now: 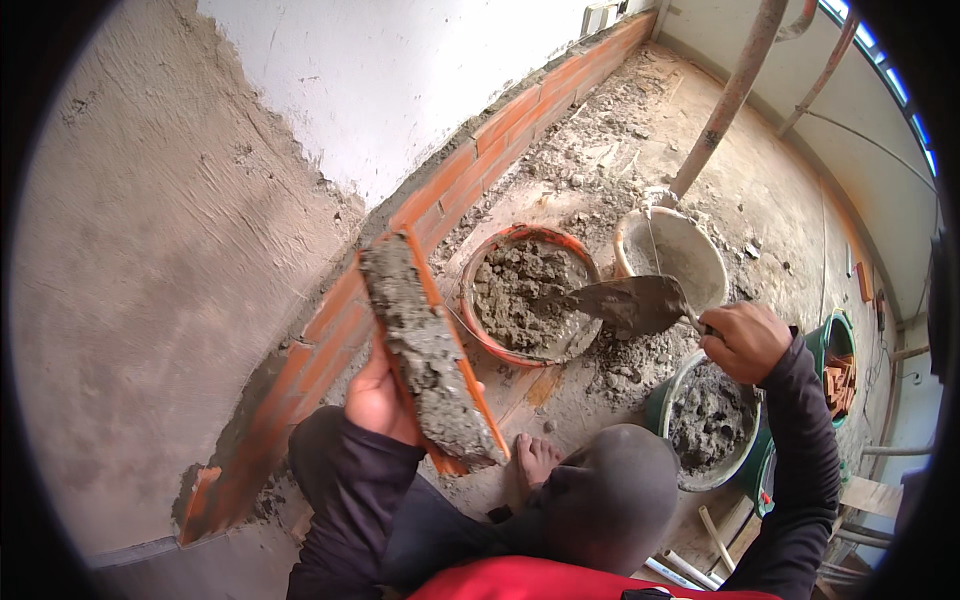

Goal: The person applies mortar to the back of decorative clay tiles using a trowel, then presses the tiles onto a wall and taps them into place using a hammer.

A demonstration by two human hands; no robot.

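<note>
Brick [462, 362], underside hidden from me | left hand [376, 402], fingers mostly out of sight, grasps it | right hand [745, 342], fingers clenched round trowel [635, 305], obscuring its handle | orange edge, face caked with lumpy grey mortar [425, 345] | raised near low wall [465, 190]

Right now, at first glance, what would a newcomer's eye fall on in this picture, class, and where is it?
The mortar-coated brick in the left hand stands out most, just left of centre. Next comes the broad trowel in the right hand, its tip over the round orange tub near the middle. Beyond, low orange brickwork runs diagonally toward the top of the picture.
</note>
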